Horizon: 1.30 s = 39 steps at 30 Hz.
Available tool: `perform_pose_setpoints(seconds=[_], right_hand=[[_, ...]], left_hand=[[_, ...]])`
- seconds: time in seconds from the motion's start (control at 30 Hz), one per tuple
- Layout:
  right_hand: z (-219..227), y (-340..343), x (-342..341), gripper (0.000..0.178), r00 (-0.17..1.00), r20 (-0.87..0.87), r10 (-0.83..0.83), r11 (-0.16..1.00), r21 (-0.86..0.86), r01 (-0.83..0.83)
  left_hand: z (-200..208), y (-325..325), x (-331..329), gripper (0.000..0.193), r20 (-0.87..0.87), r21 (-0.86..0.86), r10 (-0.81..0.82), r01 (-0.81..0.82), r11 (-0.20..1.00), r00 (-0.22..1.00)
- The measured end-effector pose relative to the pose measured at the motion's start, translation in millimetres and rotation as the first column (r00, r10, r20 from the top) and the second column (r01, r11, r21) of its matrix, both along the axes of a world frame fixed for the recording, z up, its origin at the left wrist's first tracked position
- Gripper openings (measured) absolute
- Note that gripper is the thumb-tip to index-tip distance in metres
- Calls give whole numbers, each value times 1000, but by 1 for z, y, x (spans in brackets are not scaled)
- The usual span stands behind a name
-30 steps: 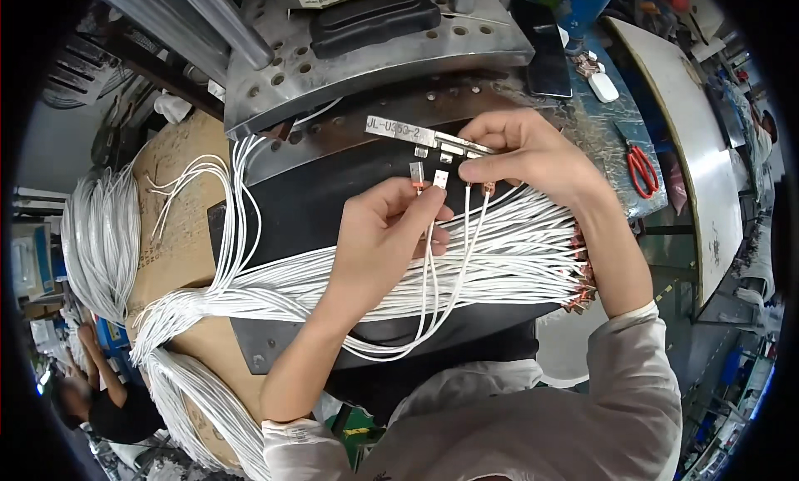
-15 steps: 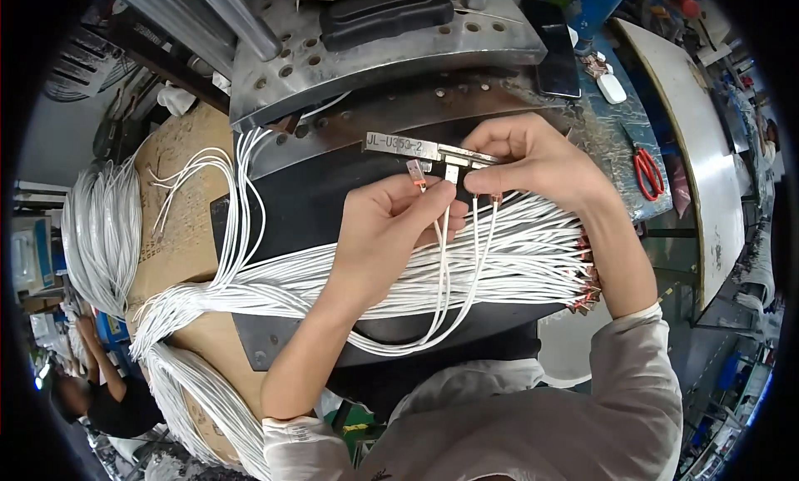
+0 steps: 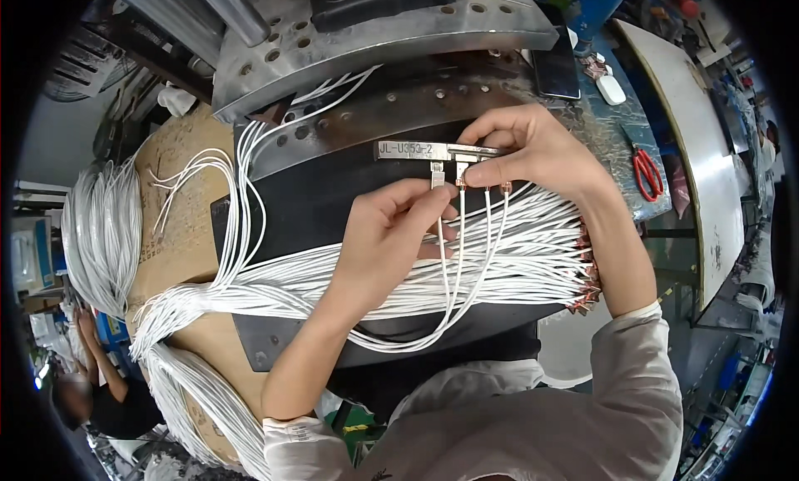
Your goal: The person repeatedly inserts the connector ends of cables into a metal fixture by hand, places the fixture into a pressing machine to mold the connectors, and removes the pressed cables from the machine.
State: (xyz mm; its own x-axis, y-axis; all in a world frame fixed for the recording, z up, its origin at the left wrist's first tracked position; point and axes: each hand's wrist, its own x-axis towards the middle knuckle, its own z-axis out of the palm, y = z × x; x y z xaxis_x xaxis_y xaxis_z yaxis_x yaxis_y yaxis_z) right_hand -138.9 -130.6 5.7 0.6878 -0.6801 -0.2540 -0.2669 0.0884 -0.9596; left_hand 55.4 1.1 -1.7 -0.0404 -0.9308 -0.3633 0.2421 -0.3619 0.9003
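Observation:
In my right hand [image 3: 533, 152] is a narrow metal fixture bar [image 3: 414, 151], gripped near its right end between thumb and fingers. Several white cables with small connectors hang down from the bar's lower edge. My left hand [image 3: 395, 235] pinches one cable connector [image 3: 438, 178] just below the bar, its top at or against the bar's edge. The cables loop down and left under my left forearm. Beneath both hands lies a thick bundle of white cables [image 3: 291, 290], its copper-coloured connector ends [image 3: 586, 269] fanned out at the right.
A heavy steel press plate [image 3: 374, 61] with holes stands beyond the hands. Red-handled scissors [image 3: 647, 175], a dark phone [image 3: 556, 69] and a white mouse-like object [image 3: 611, 88] lie at the right. A cable coil [image 3: 101, 240] sits left on cardboard. Another person [image 3: 108, 389] is at far left.
The left hand's connector has gone from tilted and apart from the bar to upright at its lower edge. The bar has shifted slightly right and levelled.

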Motion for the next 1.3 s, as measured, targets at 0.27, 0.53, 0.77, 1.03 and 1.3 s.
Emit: perform_pose_setpoints(seconds=[0.27,0.53,0.77,1.03,1.3], right_hand=[[4,-35,9,40,964,-210,165,970,-142,-197],[-13,-80,40,40,965,-235,-112,499,-854,-150],[-46,-159,54,34,973,86,-212,559,-807,194],[-47,-175,55,26,954,-20,-298,-60,-997,-40],[-18,-71,26,21,957,-120,-263,328,-944,-28]], left_hand=[[14,-18,15,28,345,-19,-141,157,987,928],[-1,-45,29,26,854,-505,500,456,733,141],[-38,-112,36,48,672,-525,693,494,693,-260],[-41,-125,37,21,683,-588,722,503,633,-110],[22,8,12,9,727,-686,521,441,579,446]])
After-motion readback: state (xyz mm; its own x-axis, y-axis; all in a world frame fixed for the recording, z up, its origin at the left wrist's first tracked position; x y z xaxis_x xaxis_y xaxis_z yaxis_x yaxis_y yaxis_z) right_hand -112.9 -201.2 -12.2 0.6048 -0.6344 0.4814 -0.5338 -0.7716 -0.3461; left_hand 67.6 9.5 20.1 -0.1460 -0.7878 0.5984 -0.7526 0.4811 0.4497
